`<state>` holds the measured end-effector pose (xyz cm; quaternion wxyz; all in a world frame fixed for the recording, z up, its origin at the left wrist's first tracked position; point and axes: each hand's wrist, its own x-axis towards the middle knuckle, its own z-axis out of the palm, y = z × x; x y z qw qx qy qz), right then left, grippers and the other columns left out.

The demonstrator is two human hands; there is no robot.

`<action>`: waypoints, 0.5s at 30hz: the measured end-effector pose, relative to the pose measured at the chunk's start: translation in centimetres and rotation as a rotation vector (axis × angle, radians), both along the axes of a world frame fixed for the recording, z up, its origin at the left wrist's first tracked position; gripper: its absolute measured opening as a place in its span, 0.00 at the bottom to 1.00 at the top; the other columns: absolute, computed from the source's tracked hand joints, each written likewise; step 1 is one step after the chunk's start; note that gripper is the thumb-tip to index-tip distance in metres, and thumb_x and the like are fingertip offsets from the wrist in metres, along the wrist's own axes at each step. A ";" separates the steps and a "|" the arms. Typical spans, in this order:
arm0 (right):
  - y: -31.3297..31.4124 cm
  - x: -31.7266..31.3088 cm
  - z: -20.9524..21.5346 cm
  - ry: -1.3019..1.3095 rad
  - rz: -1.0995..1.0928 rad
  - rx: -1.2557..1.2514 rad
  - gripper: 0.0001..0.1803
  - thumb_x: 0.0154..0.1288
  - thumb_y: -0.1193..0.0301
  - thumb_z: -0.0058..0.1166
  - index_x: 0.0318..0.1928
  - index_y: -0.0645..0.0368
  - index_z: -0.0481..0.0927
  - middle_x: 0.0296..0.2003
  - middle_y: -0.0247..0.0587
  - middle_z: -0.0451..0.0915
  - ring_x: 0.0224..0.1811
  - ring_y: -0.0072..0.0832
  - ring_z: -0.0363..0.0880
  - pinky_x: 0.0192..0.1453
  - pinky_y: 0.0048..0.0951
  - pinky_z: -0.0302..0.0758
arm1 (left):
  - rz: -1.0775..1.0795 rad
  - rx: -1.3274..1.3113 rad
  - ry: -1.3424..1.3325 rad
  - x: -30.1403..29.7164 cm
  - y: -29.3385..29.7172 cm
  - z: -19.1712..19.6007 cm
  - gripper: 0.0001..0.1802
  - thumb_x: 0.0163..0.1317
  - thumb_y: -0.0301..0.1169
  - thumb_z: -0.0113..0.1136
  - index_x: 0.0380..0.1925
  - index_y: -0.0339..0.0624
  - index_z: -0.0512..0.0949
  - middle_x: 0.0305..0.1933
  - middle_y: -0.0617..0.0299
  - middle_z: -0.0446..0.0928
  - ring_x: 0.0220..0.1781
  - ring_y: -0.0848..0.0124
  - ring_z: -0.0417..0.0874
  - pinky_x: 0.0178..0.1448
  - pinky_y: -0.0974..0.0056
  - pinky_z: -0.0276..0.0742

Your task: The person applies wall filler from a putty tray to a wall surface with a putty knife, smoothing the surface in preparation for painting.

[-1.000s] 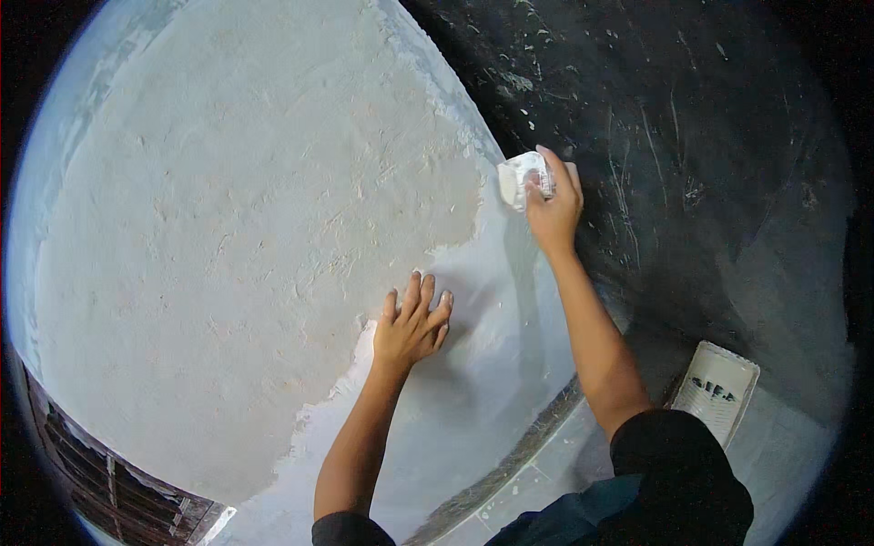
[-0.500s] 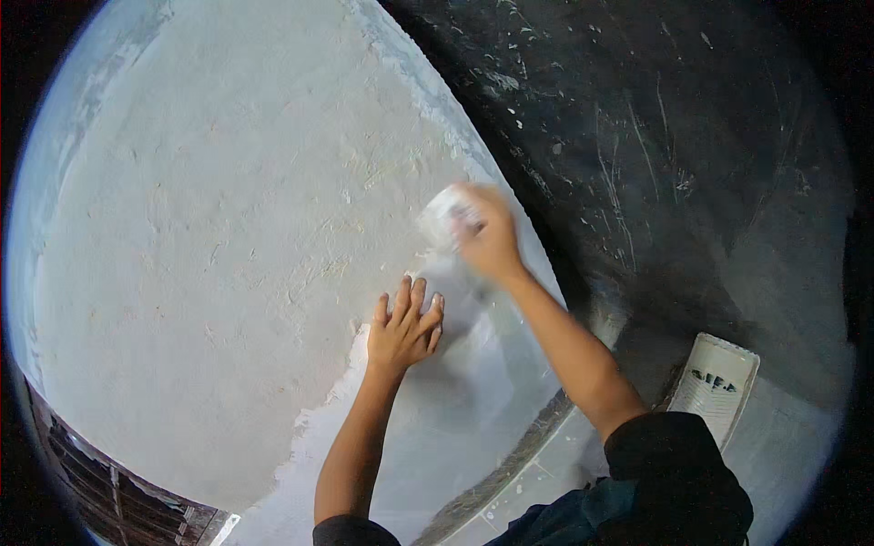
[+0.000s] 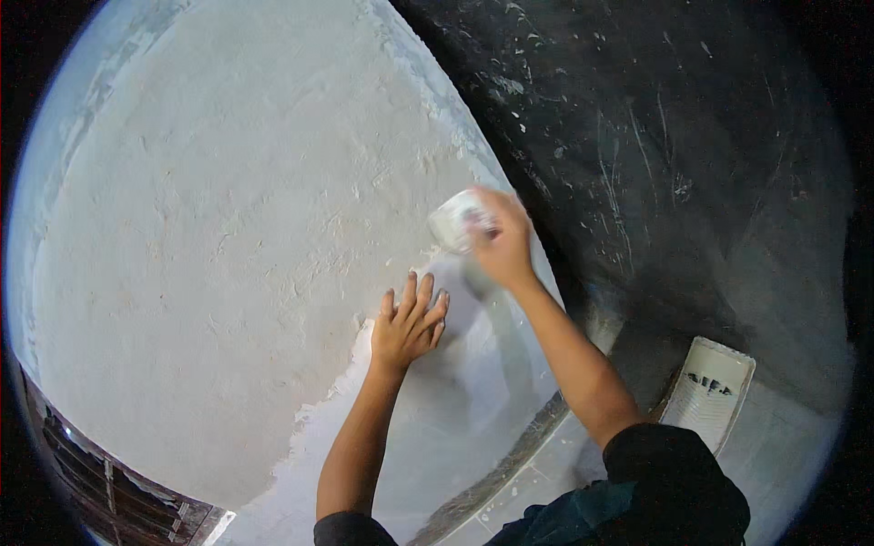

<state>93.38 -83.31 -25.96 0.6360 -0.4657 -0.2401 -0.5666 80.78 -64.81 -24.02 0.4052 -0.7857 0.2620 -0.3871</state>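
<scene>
Flat, white, squarish scraper-like piece (image 3: 451,223) — blurred, so its material was unsure — was at or just over the grey rough-plastered wall (image 3: 228,227). Looked light, fairly stiff, probably slick if wet; best pinched by its rear edge. Right hand (image 3: 507,241) had fingers clamped there, forearm (image 3: 583,359) slanting up-left. Left hand (image 3: 407,329) lay palm-down, fingers spread, by the smooth white coat (image 3: 473,373). Farther off: cream ribbed tray (image 3: 701,414).

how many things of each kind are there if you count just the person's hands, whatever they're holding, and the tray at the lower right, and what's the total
Hands: 2, left hand and right hand
Held things: 1, white handheld piece, blurred
Trays: 1, pale ribbed tray
Total: 4
</scene>
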 end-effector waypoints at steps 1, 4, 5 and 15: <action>-0.3 0.6 -0.4 0.007 -0.005 -0.004 0.21 0.51 0.79 0.59 0.48 0.59 0.78 0.34 0.46 0.76 0.35 0.42 0.75 0.40 0.35 0.72 | -0.005 -0.004 0.007 0.0 -0.3 -0.2 0.23 0.54 0.43 0.55 0.51 0.59 0.68 0.63 0.58 0.67 0.66 0.59 0.66 0.58 0.46 0.63; -2.6 2.7 -0.5 0.309 -0.143 0.044 0.20 0.53 0.79 0.57 0.50 0.57 0.78 0.33 0.46 0.75 0.34 0.41 0.75 0.40 0.35 0.71 | 0.022 0.015 0.010 -0.3 -0.5 0.4 0.22 0.54 0.43 0.55 0.51 0.59 0.69 0.63 0.58 0.67 0.65 0.58 0.67 0.58 0.46 0.63; -3.6 2.7 -0.3 0.369 -0.137 0.195 0.20 0.54 0.80 0.56 0.50 0.57 0.79 0.33 0.46 0.75 0.35 0.40 0.75 0.40 0.34 0.71 | 0.021 0.023 -0.003 -0.3 -0.6 0.5 0.22 0.54 0.44 0.55 0.50 0.59 0.69 0.63 0.58 0.67 0.65 0.58 0.67 0.58 0.46 0.63; -1.9 1.2 1.1 0.362 -0.079 0.160 0.21 0.51 0.79 0.58 0.49 0.60 0.78 0.38 0.47 0.77 0.45 0.43 0.77 0.50 0.39 0.72 | 0.002 0.008 -0.003 -0.2 -0.5 0.3 0.21 0.54 0.44 0.54 0.49 0.57 0.70 0.62 0.58 0.68 0.65 0.59 0.68 0.58 0.47 0.63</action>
